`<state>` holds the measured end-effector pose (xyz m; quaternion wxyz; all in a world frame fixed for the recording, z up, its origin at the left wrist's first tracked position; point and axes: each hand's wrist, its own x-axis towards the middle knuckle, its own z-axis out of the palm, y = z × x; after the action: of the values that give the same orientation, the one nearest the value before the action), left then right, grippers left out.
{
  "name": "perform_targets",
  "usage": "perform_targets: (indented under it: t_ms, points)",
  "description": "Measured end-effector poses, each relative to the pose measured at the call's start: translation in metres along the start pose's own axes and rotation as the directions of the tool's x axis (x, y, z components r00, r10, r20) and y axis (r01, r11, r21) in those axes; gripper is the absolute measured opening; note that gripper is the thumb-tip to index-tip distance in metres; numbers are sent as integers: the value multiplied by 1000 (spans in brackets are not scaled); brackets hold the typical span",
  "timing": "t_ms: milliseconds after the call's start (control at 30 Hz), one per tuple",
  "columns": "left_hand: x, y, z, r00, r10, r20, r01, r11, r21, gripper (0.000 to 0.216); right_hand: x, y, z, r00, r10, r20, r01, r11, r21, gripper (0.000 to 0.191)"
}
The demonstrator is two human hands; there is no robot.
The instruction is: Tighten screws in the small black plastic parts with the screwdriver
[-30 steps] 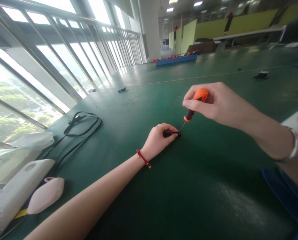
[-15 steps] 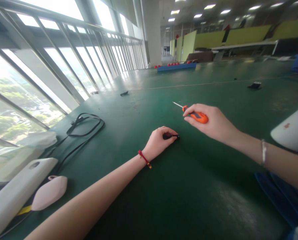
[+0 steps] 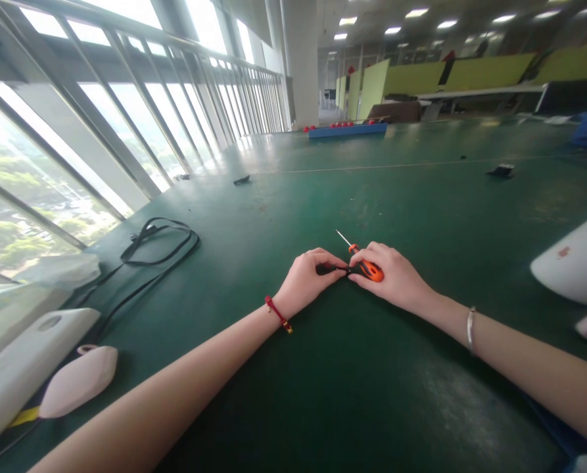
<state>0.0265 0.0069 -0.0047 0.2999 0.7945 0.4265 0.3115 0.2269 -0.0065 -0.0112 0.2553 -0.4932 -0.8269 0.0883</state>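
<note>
Near the middle of the green table [image 3: 293, 368], my left hand [image 3: 307, 279] is closed on a small black object [image 3: 328, 269], mostly covered by the fingers, so its kind does not show. My right hand [image 3: 396, 276] is closed around a screwdriver [image 3: 373, 270] with an orange and black handle. Its thin metal shaft points up and to the left, away from the black object. The fingertips of my right hand are right beside the black object's end; whether they touch it I cannot tell.
A looped black cable [image 3: 162, 243] lies at the left, by a white power strip [image 3: 41, 355] and a pale pink case [image 3: 79, 381]. A white rounded object [image 3: 572, 259] stands at the right. A blue tray [image 3: 347, 131] and small black pieces lie farther back. A metal railing [image 3: 185, 79] runs along the left.
My right hand has come down and to the left with the screwdriver, now next to my left hand. My left hand keeps hold of the black object in about the same place.
</note>
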Motion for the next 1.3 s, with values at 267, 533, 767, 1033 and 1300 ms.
perform_targets:
  t_ms: [267,533,767,1033,1300]
  points:
    - [1,-1,0,1000,-12,9,12,999,-37,17,0,-3,0,999,-7,33,8,1000,-27,17]
    - [2,-1,1,999,-44,7,44,996,-82,16,0,-3,0,1000,-9,29,10,1000,-22,14]
    - [0,0,0,997,-59,-42,52,988,-144,15,-4,-5,0,1000,-6,9,6,1000,-18,20]
    - [-2,-3,1,996,-26,-84,14,990,-138,16,-7,-9,-1,999,-13,-34,13,1000,-3,17]
    - [-6,6,4,985,72,-155,-60,995,84,13,-7,-9,-1,998,-16,-63,17,1000,10,13]
